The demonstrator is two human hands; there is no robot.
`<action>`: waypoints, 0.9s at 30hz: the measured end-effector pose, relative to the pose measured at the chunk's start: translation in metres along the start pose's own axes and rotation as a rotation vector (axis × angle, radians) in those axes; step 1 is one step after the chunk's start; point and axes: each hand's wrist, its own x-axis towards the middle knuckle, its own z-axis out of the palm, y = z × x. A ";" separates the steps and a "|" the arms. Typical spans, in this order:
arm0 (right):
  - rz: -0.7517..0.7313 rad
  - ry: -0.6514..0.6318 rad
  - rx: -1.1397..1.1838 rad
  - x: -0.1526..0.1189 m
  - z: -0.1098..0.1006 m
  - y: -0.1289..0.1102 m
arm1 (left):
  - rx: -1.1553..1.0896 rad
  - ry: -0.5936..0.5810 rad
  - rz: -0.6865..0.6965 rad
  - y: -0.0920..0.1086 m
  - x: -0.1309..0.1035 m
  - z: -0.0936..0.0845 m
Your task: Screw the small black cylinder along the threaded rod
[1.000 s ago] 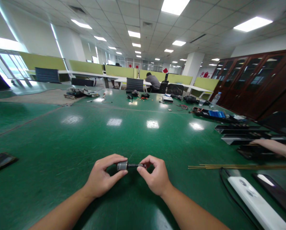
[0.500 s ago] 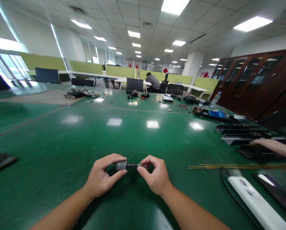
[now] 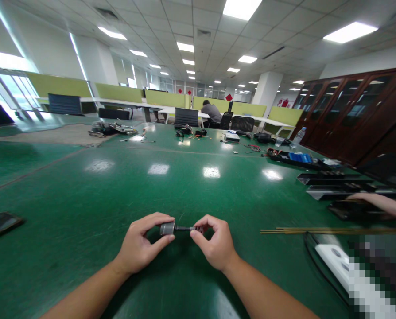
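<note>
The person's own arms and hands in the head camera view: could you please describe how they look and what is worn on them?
Both forearms are bare as far as the frame shows: no sleeves, gloves, watch or bands visible. The left hand and right hand wear no rings that I can make out, and the fingers have short, unpainted nails. No markings or tattoos show.

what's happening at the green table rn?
A person holds a small part over the green table with both hands. The left hand pinches its grey metal cylinder between thumb and fingers; the right hand pinches the far end of the thin dark shaft sticking out of it. To the right lie thin brass rods, and another person's arm rests on black panels at the edge.
</note>
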 end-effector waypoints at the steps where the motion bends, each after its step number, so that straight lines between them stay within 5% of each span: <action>1: 0.001 -0.002 0.002 0.000 0.000 0.000 | -0.007 0.002 0.000 0.000 0.000 0.000; 18: 0.007 0.006 0.052 0.001 0.001 0.004 | -0.043 0.007 -0.019 -0.001 -0.001 0.000; 27: 0.242 0.134 0.465 0.016 0.003 0.037 | -0.614 0.210 -0.477 -0.019 0.005 0.007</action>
